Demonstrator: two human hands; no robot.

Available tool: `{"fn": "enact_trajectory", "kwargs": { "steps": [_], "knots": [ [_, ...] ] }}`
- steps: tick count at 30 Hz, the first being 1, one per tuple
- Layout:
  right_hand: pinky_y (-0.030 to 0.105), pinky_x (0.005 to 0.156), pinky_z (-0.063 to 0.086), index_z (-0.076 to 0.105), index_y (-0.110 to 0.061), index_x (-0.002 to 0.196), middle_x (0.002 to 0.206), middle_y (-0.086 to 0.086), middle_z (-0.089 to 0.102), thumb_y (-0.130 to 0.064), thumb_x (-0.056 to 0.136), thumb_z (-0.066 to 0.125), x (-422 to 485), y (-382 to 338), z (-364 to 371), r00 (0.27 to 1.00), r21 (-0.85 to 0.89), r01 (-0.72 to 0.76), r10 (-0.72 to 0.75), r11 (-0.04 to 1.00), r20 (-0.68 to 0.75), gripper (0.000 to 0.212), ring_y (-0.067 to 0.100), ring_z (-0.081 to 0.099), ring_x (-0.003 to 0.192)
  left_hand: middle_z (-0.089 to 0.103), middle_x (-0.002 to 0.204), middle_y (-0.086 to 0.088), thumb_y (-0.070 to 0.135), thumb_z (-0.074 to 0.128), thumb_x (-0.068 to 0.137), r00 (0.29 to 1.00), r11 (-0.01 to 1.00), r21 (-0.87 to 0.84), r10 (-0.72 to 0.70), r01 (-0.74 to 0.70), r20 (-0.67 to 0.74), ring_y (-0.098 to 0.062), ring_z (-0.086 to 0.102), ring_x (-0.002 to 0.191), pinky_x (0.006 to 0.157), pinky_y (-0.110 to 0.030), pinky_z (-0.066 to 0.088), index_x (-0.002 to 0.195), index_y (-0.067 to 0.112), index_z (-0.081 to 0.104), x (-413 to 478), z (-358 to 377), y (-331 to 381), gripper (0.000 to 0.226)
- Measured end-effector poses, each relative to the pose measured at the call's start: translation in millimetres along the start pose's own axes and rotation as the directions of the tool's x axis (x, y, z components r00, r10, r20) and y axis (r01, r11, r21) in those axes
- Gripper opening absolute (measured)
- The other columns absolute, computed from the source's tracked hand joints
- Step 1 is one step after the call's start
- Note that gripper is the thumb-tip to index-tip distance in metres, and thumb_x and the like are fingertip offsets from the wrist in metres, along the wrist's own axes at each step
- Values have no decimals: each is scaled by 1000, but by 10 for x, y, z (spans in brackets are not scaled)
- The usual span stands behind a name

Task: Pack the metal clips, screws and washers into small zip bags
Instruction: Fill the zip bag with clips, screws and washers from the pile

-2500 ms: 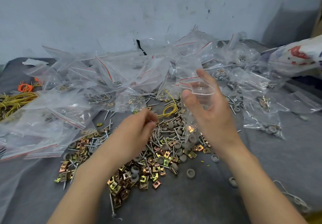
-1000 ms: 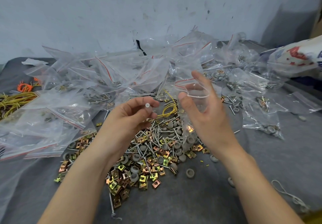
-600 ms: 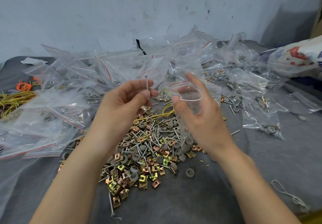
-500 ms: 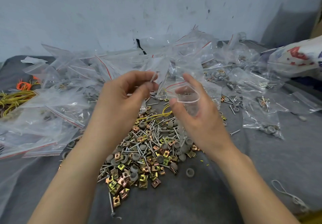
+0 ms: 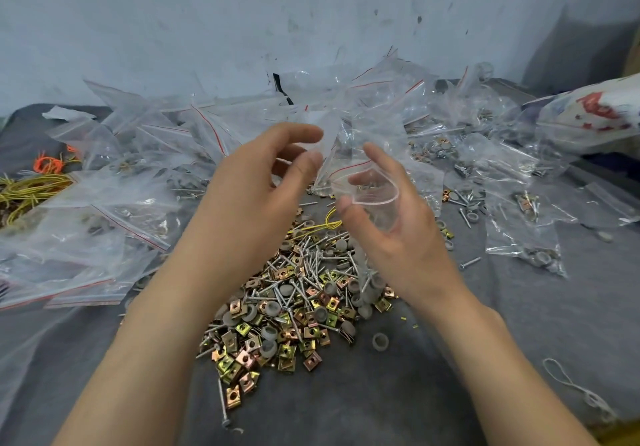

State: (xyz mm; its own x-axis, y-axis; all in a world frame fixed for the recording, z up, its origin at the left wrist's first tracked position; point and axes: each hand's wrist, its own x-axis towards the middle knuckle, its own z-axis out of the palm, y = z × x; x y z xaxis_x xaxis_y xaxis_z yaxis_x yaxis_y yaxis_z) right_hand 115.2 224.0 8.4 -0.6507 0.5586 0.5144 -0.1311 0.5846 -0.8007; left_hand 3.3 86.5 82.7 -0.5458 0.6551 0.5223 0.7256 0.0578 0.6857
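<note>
Mid-frame, the right hand (image 5: pixel 401 237) grips the bag (image 5: pixel 375 201) by its open mouth (limp, slippery film, best held at its stiffer zip rim), while the left hand (image 5: pixel 256 189) curls beside it, whether holding anything I cannot tell, above the screws (image 5: pixel 304 272).

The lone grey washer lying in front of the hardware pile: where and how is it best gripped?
Probably pinch the washer across its outer rim, coming from straight above. It lies flat on the cloth, hole up and apart from the pile, so both sides are open.
</note>
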Motion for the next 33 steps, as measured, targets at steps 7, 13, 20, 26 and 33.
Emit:
{"fn": "enact_trajectory", "kwargs": {
  "steps": [7, 13, 20, 26, 33],
  "knots": [
    [39, 100, 52, 44, -42, 145, 118, -25, 66, -61, 87, 65, 52, 18, -75, 990, 145, -32, 51, 989, -131, 64, 5, 66, 113, 65, 106, 19, 32, 51, 100, 885, 942, 332, -195, 50, 423, 5, 59, 91, 78, -9, 43, 122, 31, 62, -182, 219, -328, 24],
    [14, 84, 51, 45, -38, 147, 115, -18, 72, -53, 92, 65, 65, 26, -127, 984, 190, -39, 71, 981, -166, 60, 5, 71, 99, 59, 118, 10, 32, 47, 102, 842, 874, 484, -227, -45, 488, -11, 53, 113, 96, -32, 46, 126, 31, 60, -317, 431, -475, 27],
    [29, 99, 49, 44, -38, 147, 126, -18, 67, -56, 90, 64, 76, 26, -164, 981, 192, -37, 72, 981, -181, 63, 3, 66, 113, 52, 115, 12, 30, 49, 101, 869, 886, 447, -121, -123, 479, -11, 47, 113, 95, -33, 43, 117, 34, 60, -346, 540, -427, 20],
    [13, 83, 50, 44, -35, 147, 116, -19, 70, -47, 94, 65, 85, 55, -186, 983, 201, -28, 63, 979, -172, 59, 4, 70, 98, 55, 118, 8, 39, 50, 100, 878, 833, 537, -152, -133, 454, -14, 49, 116, 99, -35, 43, 115, 27, 61, -330, 565, -455, 22],
    [9, 86, 46, 44, -33, 148, 114, -32, 67, -45, 95, 65, 85, 67, -206, 983, 205, -31, 67, 978, -173, 58, -1, 68, 105, 58, 106, 14, 43, 48, 99, 893, 873, 479, -142, -89, 426, -6, 54, 100, 89, -28, 47, 106, 29, 62, -329, 525, -490, 21]
  ]
}}
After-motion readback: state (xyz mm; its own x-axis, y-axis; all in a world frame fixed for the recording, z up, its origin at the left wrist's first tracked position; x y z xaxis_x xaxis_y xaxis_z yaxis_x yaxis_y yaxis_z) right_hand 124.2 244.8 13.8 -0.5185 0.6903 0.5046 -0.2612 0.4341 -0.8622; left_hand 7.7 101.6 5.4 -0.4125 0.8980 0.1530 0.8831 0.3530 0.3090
